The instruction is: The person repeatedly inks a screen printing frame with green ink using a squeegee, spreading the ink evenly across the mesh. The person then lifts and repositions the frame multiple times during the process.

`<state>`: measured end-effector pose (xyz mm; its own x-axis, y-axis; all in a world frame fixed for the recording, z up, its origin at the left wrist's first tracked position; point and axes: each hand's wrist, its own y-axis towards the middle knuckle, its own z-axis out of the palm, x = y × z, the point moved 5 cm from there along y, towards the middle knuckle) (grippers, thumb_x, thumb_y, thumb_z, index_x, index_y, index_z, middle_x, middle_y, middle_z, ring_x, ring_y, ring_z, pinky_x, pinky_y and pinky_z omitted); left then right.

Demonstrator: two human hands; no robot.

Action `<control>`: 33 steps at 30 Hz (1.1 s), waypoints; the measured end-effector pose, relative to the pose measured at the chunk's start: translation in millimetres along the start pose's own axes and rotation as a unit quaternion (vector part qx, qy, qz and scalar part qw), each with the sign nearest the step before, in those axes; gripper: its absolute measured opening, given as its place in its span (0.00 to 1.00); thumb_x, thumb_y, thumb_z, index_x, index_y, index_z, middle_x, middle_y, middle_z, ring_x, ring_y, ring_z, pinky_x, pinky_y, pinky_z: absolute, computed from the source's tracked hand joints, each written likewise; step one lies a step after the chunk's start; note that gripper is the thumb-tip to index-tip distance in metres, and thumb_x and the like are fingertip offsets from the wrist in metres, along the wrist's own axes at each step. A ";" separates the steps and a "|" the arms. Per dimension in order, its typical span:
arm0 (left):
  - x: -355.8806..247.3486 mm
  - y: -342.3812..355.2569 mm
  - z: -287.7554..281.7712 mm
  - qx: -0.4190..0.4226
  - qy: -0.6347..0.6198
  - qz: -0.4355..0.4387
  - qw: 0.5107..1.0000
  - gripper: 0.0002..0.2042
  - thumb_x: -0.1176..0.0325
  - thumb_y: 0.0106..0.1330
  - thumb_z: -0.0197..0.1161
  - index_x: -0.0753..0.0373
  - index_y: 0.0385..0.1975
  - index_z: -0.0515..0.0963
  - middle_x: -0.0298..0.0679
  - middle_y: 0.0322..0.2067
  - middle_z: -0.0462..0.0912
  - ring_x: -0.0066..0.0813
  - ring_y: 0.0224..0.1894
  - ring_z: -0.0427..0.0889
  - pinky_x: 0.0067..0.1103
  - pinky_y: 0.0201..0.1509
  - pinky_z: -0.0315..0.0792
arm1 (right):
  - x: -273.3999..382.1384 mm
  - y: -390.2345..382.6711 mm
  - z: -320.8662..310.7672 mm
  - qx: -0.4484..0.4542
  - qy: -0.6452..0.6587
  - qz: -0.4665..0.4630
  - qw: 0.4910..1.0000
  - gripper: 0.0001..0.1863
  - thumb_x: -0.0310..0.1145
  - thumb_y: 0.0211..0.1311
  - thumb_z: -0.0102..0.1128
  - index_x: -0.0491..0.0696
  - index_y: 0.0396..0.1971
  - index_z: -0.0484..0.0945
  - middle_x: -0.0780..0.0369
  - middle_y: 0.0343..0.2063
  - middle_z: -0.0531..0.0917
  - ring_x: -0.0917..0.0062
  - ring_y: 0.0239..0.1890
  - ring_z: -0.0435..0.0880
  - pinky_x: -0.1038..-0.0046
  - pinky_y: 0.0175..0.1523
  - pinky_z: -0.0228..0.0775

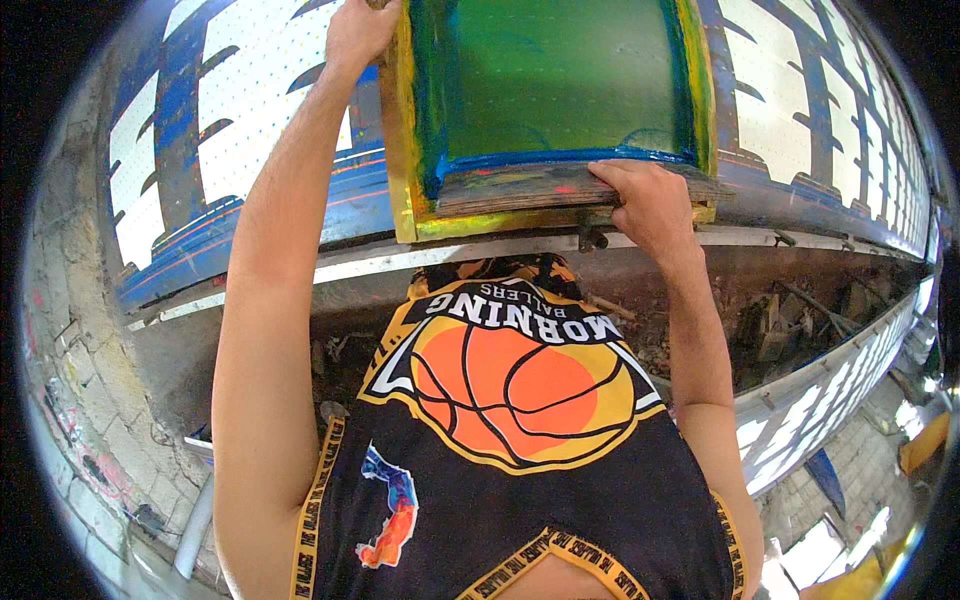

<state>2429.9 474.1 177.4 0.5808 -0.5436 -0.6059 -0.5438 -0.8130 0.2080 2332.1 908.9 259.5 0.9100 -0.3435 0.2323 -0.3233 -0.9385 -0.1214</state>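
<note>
A screen-printing frame (560, 85) with green mesh and blue and yellow paint smears lies at the top centre. My left hand (360, 28) is closed on the upper left of the frame, its fingertips partly hidden. Along the near side of the screen lies a long, paint-stained wooden squeegee (520, 186), touching a line of blue ink. My right hand (645, 200) grips this squeegee near its right part, fingers bent over it.
White cut pieces (235, 70) lie in rows on a long blue-stained printing table (170, 230) either side of the frame. A metal rail (760, 239) runs along its near edge. Below are a second panel with white pieces (820, 400), a paved floor (90, 390) and some debris.
</note>
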 end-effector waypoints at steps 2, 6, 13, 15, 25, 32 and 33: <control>-2.7 -1.9 -10.1 0.000 -0.001 0.002 1.000 0.26 0.54 0.68 0.68 0.70 0.56 0.77 0.64 0.50 0.87 0.65 0.57 0.84 0.47 0.61 0.77 | 3.5 -2.7 3.6 -0.013 -0.011 -0.002 1.000 0.29 0.21 0.47 0.67 0.54 0.54 0.89 0.61 0.52 0.91 0.62 0.52 0.90 0.61 0.56 0.83; -10.9 -5.3 -14.5 0.000 -0.028 -0.008 1.000 0.24 0.55 0.67 0.68 0.70 0.54 0.78 0.63 0.48 0.87 0.64 0.55 0.85 0.47 0.61 0.78 | 8.1 -4.8 1.7 -0.015 -0.024 -0.001 1.000 0.31 0.20 0.46 0.69 0.55 0.55 0.89 0.62 0.53 0.91 0.63 0.53 0.90 0.62 0.57 0.84; -12.3 -6.1 -13.9 -0.016 -0.054 0.006 0.998 0.23 0.57 0.67 0.68 0.69 0.55 0.78 0.62 0.48 0.87 0.63 0.55 0.85 0.46 0.61 0.78 | 14.9 -2.6 -17.4 -0.041 -0.023 -0.010 0.999 0.31 0.19 0.47 0.68 0.55 0.54 0.89 0.61 0.52 0.92 0.63 0.53 0.90 0.62 0.57 0.83; -10.9 -4.0 -12.0 -0.017 -0.037 0.011 0.999 0.23 0.57 0.67 0.68 0.68 0.55 0.78 0.62 0.48 0.87 0.63 0.55 0.85 0.46 0.61 0.78 | 13.2 0.5 -17.2 -0.029 -0.025 0.000 0.999 0.31 0.18 0.47 0.67 0.55 0.54 0.90 0.61 0.51 0.92 0.63 0.54 0.90 0.62 0.58 0.83; -10.2 -5.8 -17.2 -0.032 -0.046 0.012 0.998 0.23 0.55 0.68 0.69 0.68 0.53 0.78 0.61 0.46 0.87 0.62 0.54 0.85 0.46 0.60 0.79 | 15.9 2.3 12.2 -0.092 -0.035 -0.031 0.995 0.30 0.20 0.48 0.68 0.55 0.55 0.88 0.62 0.52 0.91 0.64 0.54 0.90 0.63 0.59 0.83; 0.9 -3.2 -12.7 -0.023 -0.058 -0.033 0.997 0.27 0.44 0.80 0.54 0.67 0.53 0.82 0.61 0.47 0.88 0.65 0.54 0.85 0.47 0.61 0.77 | 6.5 55.9 11.0 -0.173 -0.056 -0.006 0.983 0.26 0.21 0.50 0.67 0.54 0.53 0.88 0.61 0.50 0.91 0.65 0.53 0.90 0.63 0.56 0.83; 1.7 -2.2 -12.6 -0.021 -0.051 -0.033 0.998 0.27 0.45 0.80 0.53 0.67 0.53 0.82 0.61 0.47 0.88 0.65 0.54 0.86 0.48 0.60 0.77 | 0.2 73.7 7.0 -0.186 -0.056 0.000 0.981 0.25 0.22 0.50 0.67 0.54 0.52 0.89 0.61 0.50 0.91 0.64 0.53 0.90 0.63 0.55 0.83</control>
<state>2439.7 472.3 185.6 0.5481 -0.4660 -0.6946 -0.4789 -0.8557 0.1962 2310.3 839.9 243.8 0.9263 -0.3563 0.1224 -0.3761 -0.8940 0.2435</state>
